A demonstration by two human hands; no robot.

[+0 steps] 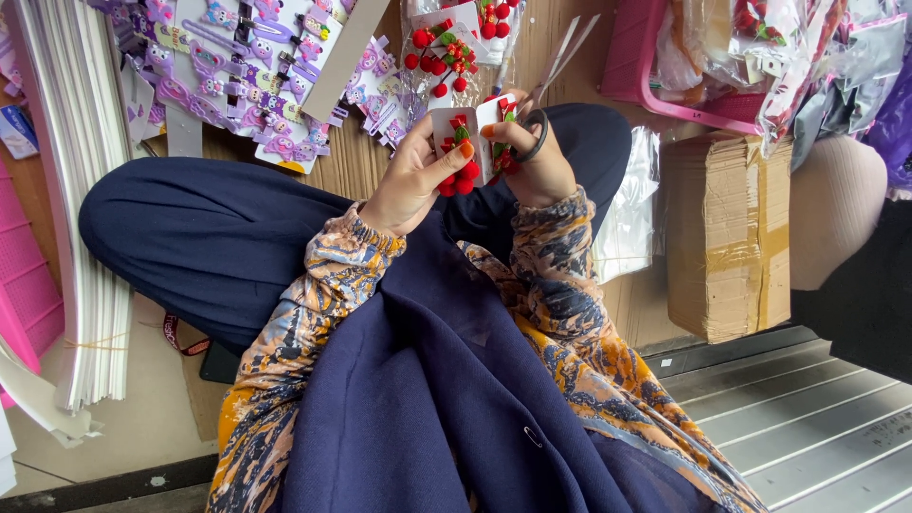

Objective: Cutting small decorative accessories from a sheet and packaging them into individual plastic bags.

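Head view — both hands point(475, 157) hold a white card point(465, 133) of red pom-pom clips

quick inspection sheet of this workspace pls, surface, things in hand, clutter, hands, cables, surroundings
surface: brown cardboard floor; the person sits on it.
job's things: white card with red pompom clips, held between both hands; scissors looped on the right hand.
clutter: purple clip cards, more red pompom clips, stack of white strips, clear bags.
grippers: left hand pinches the card; right hand grips its other edge.
cables: nothing seen.
surroundings: taped cardboard box, pink basket, metal slats.
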